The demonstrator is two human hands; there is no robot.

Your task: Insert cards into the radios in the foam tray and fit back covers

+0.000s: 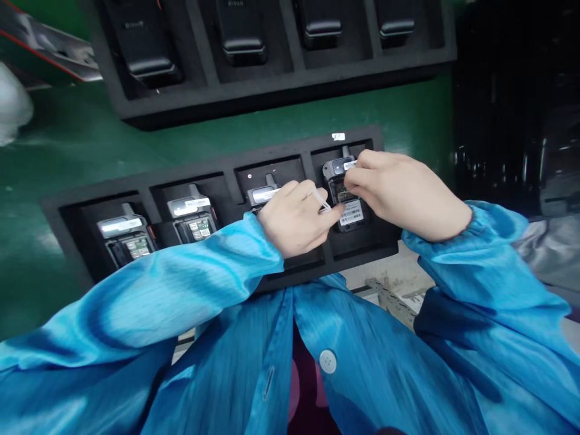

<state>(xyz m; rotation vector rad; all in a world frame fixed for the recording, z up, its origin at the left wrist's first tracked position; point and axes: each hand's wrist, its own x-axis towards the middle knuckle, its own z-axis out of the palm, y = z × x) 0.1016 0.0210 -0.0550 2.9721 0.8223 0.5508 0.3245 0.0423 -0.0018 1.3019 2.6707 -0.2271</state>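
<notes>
In the rightmost pocket of the near black foam tray (272,156) lies an opened handheld device (351,212), its inside and a printed white label showing. My right hand (401,188) bends over its upper right side, fingertips pinched together beside a small white sticker; what they hold is hidden. My left hand (295,219) is curled, with a thin folded white strip (321,198) between its fingers. Its index finger reaches the device's lower left edge. Beneath this hand sits another device (263,194), mostly covered. Two more open devices (193,217) with bare circuit boards lie further left.
A second black foam tray (290,90) stands beyond, holding several black devices (244,45). Both trays rest on a green table surface (190,133). A white plastic bag (12,106) is at the far left. Dark glossy material (512,121) lies at right.
</notes>
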